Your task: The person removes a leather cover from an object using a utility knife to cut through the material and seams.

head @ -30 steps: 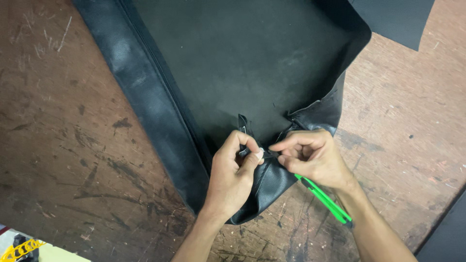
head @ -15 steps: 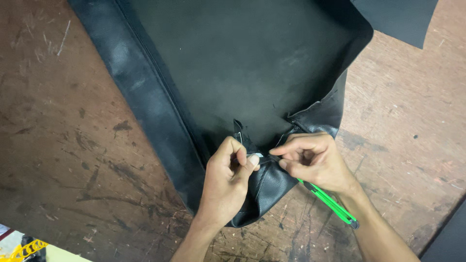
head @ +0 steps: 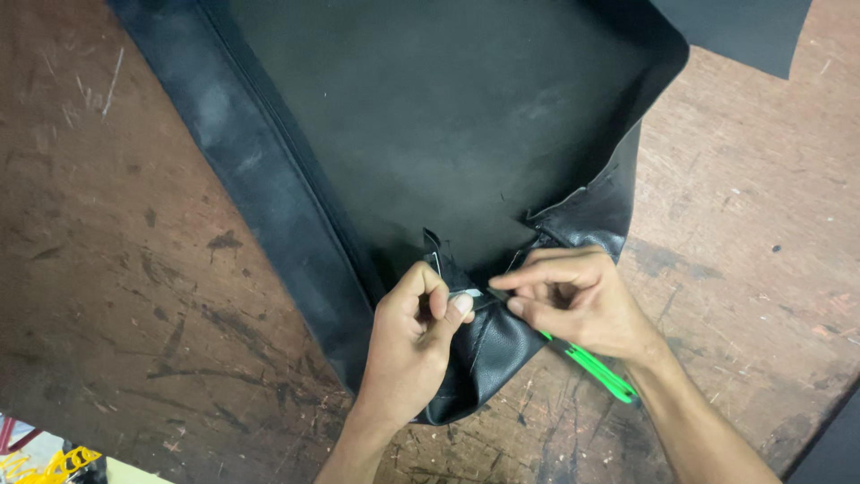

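Scratched brown table (head: 134, 296) bears grainy black leather cover (head: 430, 134); left hand (head: 408, 345) and right hand (head: 578, 300) pinch its corner.

Counting up: one large black leatherette cover (head: 448, 134) spread on one scratched brown wooden tabletop (head: 134, 296), one bright green-handled cutting tool (head: 596, 369), two bare hands, left (head: 408, 350) and right (head: 582, 305), one yellow object (head: 54, 464) at the corner.

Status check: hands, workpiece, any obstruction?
Left hand pinching black leather cover at its folded corner. Right hand pinching the same fold, green-handled tool underneath. Nothing blocking.
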